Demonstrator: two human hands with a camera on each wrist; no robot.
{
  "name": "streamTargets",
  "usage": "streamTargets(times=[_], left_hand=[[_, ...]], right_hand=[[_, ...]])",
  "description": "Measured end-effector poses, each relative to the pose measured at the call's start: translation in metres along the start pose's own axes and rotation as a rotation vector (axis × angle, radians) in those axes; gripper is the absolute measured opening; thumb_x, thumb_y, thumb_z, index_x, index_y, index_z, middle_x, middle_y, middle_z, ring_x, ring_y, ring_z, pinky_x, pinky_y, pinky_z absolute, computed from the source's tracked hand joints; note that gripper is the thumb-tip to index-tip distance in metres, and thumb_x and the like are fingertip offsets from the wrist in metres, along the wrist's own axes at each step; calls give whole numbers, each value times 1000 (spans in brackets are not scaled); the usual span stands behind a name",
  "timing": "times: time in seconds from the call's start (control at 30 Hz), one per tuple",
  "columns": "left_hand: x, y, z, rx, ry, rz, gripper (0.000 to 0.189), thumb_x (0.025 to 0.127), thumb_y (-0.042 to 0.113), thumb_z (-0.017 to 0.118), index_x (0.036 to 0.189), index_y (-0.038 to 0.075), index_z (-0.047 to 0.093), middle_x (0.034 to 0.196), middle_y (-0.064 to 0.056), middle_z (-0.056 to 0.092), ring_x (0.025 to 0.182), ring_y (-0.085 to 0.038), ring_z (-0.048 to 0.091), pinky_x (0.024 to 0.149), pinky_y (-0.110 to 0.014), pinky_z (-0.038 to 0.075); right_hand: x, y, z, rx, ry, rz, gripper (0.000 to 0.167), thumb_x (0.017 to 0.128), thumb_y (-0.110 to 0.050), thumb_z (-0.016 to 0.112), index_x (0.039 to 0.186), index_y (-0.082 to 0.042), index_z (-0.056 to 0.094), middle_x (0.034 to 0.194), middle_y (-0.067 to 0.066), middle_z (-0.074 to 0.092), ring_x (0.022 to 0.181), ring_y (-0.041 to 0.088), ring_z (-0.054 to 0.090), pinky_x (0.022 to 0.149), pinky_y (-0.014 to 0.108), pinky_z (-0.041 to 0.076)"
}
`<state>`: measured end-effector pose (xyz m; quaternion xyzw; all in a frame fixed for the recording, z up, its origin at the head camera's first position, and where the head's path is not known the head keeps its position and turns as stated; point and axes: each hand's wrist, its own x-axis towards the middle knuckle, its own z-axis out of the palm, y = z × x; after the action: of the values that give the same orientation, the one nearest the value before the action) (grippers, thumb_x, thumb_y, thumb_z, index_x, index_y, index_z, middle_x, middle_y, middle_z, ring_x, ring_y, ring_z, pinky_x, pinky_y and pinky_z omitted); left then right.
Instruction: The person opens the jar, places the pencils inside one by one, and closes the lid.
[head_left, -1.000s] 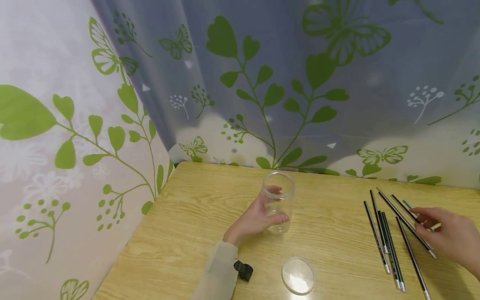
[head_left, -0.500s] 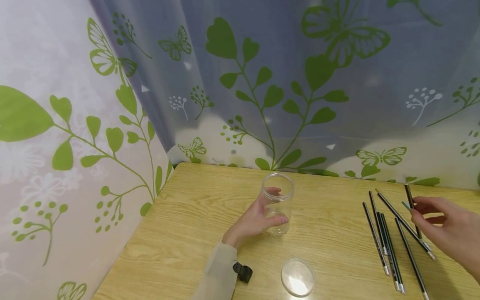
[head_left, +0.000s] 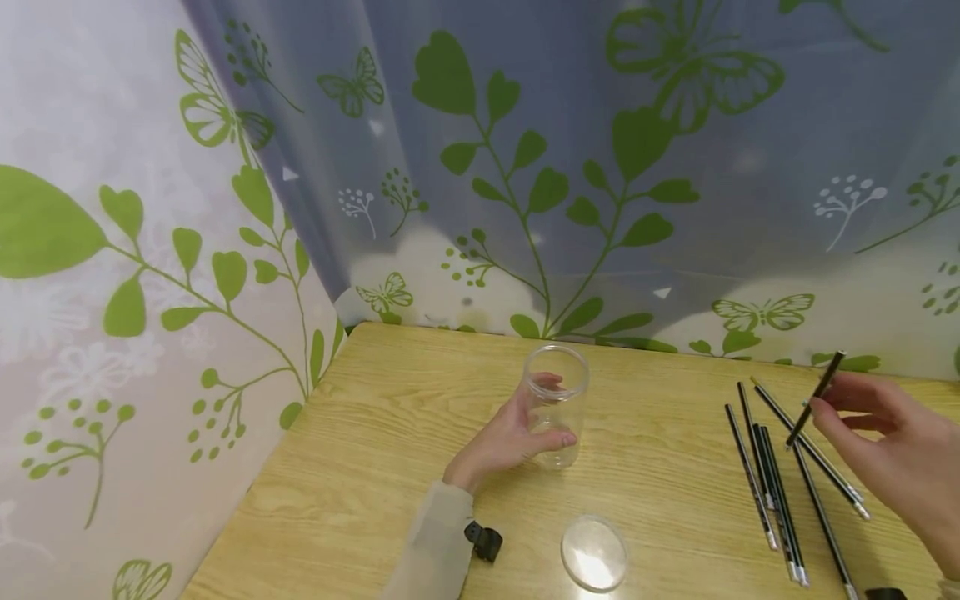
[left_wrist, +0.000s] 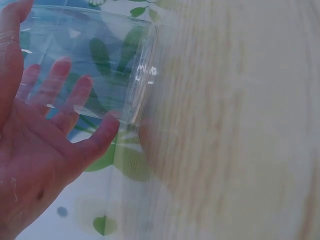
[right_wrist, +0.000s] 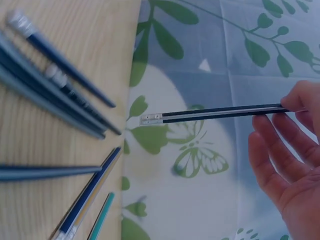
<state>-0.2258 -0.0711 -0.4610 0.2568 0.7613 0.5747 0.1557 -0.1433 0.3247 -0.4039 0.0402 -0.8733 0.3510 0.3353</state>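
Head view: the right grip (head_left: 888,442) pinches a black pencil (head_left: 825,383), three o'clock of the clear jar (head_left: 564,407) the left grip (head_left: 510,437) wraps, and a slack pinch could drop the pencil.

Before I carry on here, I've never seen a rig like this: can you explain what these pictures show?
There is no robot here, just a person's two bare hands. The widest picture comes from a camera on the head, looking forward and down. The other two come from cameras on the wrists, each watching its own hand.

On the wood-grain table lie a clear round lid and, over to the right, a loose group of pencils, most of them dark. The left hand holds a clear, open-topped jar. The right hand pinches a striped pencil. Behind hangs a leaf-and-butterfly-print curtain.
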Motion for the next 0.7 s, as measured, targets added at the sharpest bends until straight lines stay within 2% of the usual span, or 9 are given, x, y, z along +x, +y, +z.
streamTargets(times=[0.13, 0.3, 0.47, 0.57, 0.7], left_hand=[[0, 0, 0, 10, 5, -1, 76, 92, 31, 78, 152, 28, 32, 160, 4, 37, 144, -22, 43, 115, -58, 38], [1, 0, 0, 22, 5, 10, 74, 92, 31, 78, 151, 31, 33, 162, -2, 36, 144, -23, 43, 114, -57, 39], [1, -1, 0, 26, 6, 5, 75, 92, 30, 78, 151, 29, 32, 161, 0, 37, 144, -22, 43, 115, -56, 39], [1, 0, 0, 19, 2, 2, 77, 92, 29, 78, 153, 23, 30, 161, -2, 36, 145, -22, 43, 116, -57, 38], [1, -1, 0, 15, 3, 0, 77, 92, 28, 78, 153, 22, 31, 162, -6, 35, 145, -23, 42, 116, -57, 38]], right_hand=[[3, -10, 1, 13, 11, -5, 31, 85, 13, 70, 115, 7, 66, 99, -44, 50, 88, -27, 48, 74, -4, 39], [8, -21, 5, 102, 57, -76, 37, 76, 22, 71, 110, 8, 66, 99, -38, 56, 86, -23, 54, 74, -3, 42], [11, -31, 9, 160, 74, -113, 38, 74, 25, 72, 108, 11, 65, 101, -33, 59, 87, -20, 58, 74, -2, 43], [13, -36, 12, 171, 77, -124, 37, 74, 25, 72, 108, 11, 66, 101, -33, 59, 87, -20, 59, 74, -2, 44], [17, -41, 15, 200, 78, -152, 36, 74, 25, 72, 107, 12, 66, 101, -32, 60, 88, -19, 60, 76, -1, 45]])
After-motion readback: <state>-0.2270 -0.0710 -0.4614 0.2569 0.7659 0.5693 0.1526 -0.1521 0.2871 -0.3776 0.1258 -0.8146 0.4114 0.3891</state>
